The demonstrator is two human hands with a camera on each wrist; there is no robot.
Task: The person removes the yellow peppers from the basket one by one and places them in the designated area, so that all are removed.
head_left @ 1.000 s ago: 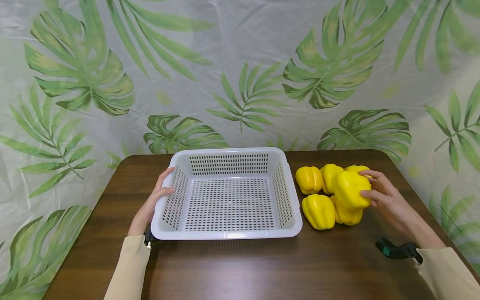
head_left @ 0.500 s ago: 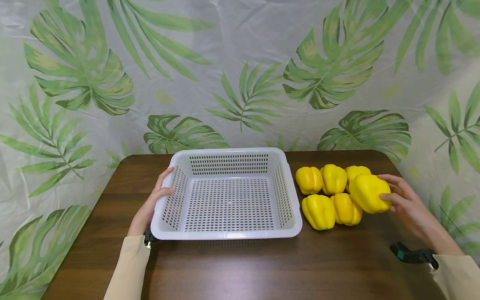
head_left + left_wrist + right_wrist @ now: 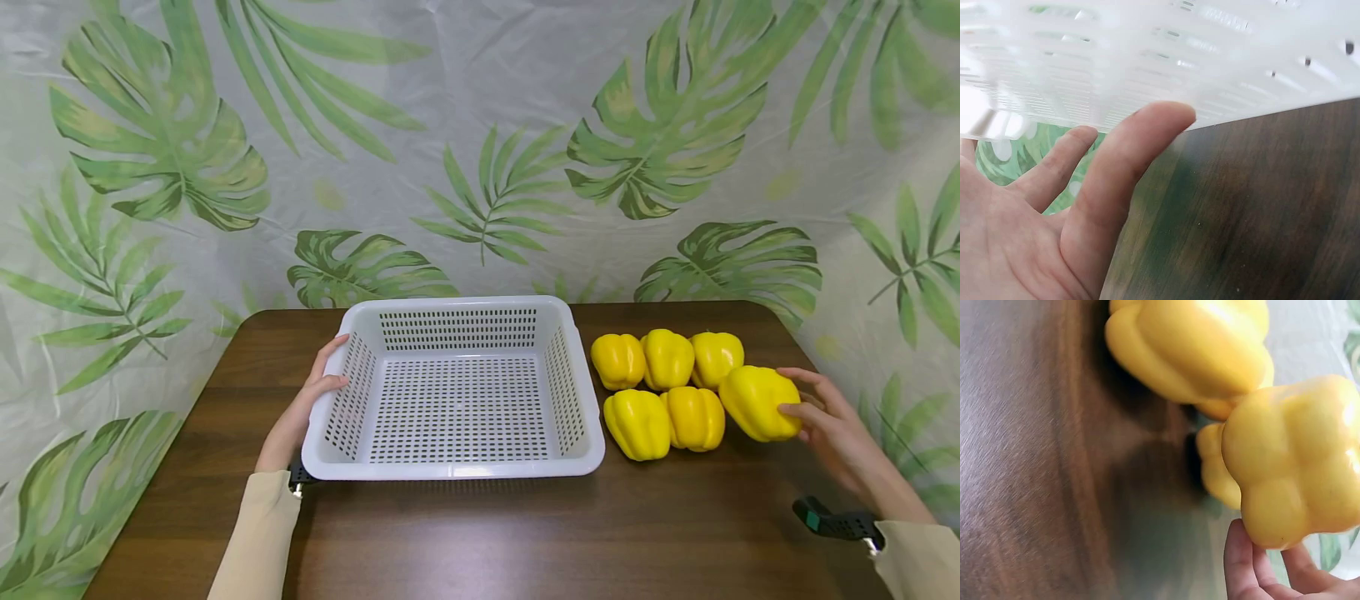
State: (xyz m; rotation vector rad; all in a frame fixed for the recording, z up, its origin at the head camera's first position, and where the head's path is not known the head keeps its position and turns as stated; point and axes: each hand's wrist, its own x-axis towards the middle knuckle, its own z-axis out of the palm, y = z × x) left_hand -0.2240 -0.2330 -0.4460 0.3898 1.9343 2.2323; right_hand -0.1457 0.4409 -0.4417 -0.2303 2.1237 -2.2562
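My right hand (image 3: 842,437) holds a yellow bell pepper (image 3: 759,403) by its right side, at the right end of the front row. Seen from the right wrist, fingertips (image 3: 1238,540) lie along the underside of that lobed pepper, and a shadow falls on the wood beside it. On the left, my left hand (image 3: 300,408) rests against the left side of a white perforated plastic basket (image 3: 453,472), thumb and fingers extended at its rim. The left wrist view shows the thumb (image 3: 1129,169) fairly straight along the basket's slotted outer wall. No pepper lies in the basket.
Several more yellow bell peppers (image 3: 667,360) sit in two rows on the dark wooden table (image 3: 480,542), right of the basket. Behind the table hangs a leaf-patterned cloth (image 3: 495,100). A black band (image 3: 836,521) circles the right wrist.
My right hand has carried its pepper rightward and down toward the near side, from above the other peppers to the front row's right end. The left hand and basket have stayed put.
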